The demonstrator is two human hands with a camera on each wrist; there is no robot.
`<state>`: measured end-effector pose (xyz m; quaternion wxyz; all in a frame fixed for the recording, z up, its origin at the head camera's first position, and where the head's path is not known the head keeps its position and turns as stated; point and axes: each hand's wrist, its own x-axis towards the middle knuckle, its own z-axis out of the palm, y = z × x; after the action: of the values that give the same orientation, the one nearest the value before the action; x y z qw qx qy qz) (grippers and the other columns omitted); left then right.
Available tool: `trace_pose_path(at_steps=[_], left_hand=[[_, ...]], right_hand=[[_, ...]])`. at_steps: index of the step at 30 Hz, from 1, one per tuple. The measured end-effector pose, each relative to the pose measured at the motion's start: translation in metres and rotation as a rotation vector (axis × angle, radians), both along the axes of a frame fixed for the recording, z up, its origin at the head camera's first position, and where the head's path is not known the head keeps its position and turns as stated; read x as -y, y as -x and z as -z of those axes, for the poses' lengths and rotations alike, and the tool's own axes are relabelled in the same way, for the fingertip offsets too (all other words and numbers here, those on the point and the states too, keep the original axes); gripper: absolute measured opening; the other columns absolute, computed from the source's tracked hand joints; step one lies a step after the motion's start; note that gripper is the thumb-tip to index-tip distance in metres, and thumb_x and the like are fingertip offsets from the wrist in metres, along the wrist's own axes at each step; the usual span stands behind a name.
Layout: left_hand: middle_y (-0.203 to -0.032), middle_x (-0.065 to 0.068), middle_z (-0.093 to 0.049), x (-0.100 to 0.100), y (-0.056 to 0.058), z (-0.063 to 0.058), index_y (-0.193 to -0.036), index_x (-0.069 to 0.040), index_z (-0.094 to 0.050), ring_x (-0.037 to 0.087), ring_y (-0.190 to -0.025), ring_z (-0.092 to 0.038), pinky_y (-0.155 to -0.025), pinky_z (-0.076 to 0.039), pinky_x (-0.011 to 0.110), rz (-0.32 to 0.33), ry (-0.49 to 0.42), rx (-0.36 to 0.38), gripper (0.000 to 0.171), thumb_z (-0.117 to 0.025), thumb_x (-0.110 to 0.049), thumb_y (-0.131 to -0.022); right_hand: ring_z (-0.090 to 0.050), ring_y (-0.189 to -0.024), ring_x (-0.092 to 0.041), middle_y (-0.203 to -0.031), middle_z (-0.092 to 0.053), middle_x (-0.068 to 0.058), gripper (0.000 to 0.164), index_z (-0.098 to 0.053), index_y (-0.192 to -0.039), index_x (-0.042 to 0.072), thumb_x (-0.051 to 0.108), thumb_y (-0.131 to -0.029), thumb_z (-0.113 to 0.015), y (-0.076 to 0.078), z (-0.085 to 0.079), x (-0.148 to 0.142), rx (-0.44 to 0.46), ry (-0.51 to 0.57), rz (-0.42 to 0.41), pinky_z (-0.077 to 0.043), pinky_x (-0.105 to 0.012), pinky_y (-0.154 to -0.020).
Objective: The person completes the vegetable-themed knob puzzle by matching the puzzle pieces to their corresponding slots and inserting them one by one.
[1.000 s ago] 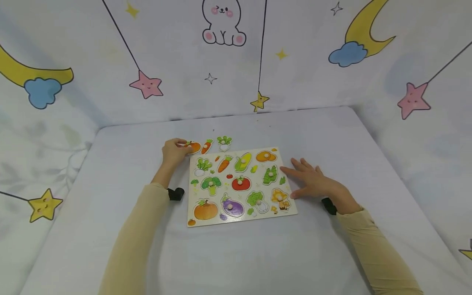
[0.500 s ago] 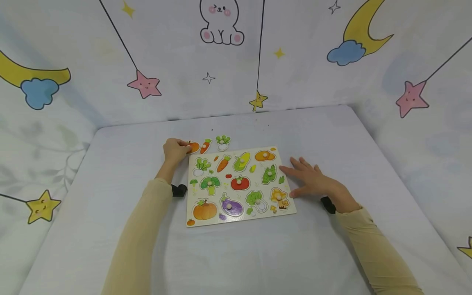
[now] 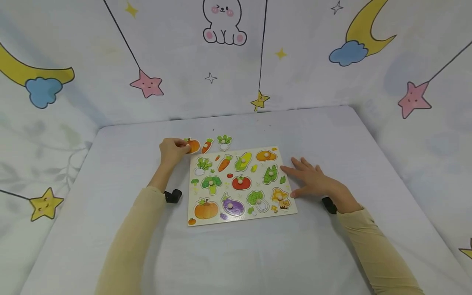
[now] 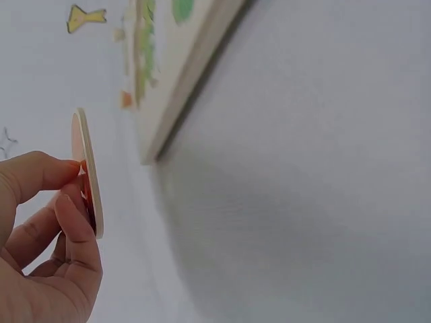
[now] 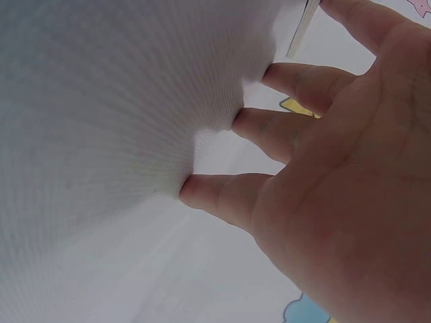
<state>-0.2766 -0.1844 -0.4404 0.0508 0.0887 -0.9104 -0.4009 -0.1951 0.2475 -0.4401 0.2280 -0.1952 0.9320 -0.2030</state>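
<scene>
My left hand (image 3: 172, 152) pinches a pumpkin puzzle piece (image 3: 193, 146) between thumb and fingers, behind the back left corner of the puzzle board (image 3: 241, 218). In the left wrist view the piece (image 4: 87, 171) appears edge-on, a thin wooden disc at the fingertips. My right hand (image 3: 311, 180) lies with fingers spread at the board's right edge, thumb and index finger right at it. In the right wrist view its other fingertips (image 5: 195, 188) press on the white cloth.
A carrot piece (image 3: 207, 146) and a turnip piece (image 3: 224, 142) lie behind the board. Knobbed pieces such as the tomato (image 3: 241, 183) and eggplant (image 3: 234, 207) sit in the board. The pumpkin (image 3: 205, 210), carrot (image 3: 225, 163) and turnip (image 3: 203, 166) pictures show no knobs.
The pumpkin piece shows more fully now and appears slightly raised in my left hand's pinch. My right hand stays at the board's edge.
</scene>
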Motion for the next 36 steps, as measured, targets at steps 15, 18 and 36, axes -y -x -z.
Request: trace_pose_path(at_steps=[15,18,36], left_hand=[[-0.077,0.013,-0.070,-0.027,-0.093,-0.032,-0.088,0.003,-0.074,0.019,-0.068,-0.062,-0.058,-0.049,0.016,0.286,0.032,-0.075,0.011,-0.074,-0.006,-0.081],[-0.076,0.011,-0.069,-0.031,-0.111,-0.032,-0.086,0.002,-0.074,0.017,-0.066,-0.061,-0.059,-0.049,0.015,0.321,0.040,-0.071,0.010,-0.076,-0.005,-0.080],[-0.062,-0.001,-0.061,-0.039,-0.159,-0.001,-0.071,-0.004,-0.071,0.008,-0.060,-0.052,-0.053,-0.044,0.018,0.388,0.103,0.096,0.006,-0.073,0.001,-0.074]], right_hand=[[0.005,-0.148,-0.050,-0.162,-0.005,-0.025,0.091,-0.032,-0.154,0.019,0.041,-0.079,-0.078,0.000,0.003,-0.003,-0.001,0.000,0.007,0.001,-0.079,-0.107],[0.006,-0.148,-0.050,-0.162,-0.005,-0.025,0.091,-0.032,-0.154,0.019,0.041,-0.079,-0.078,0.001,0.003,-0.003,0.002,0.004,0.008,0.002,-0.078,-0.107],[0.006,-0.148,-0.050,-0.163,-0.004,-0.024,0.092,-0.031,-0.155,0.021,0.044,-0.079,-0.077,0.002,0.005,-0.005,0.000,0.004,0.001,0.001,-0.078,-0.107]])
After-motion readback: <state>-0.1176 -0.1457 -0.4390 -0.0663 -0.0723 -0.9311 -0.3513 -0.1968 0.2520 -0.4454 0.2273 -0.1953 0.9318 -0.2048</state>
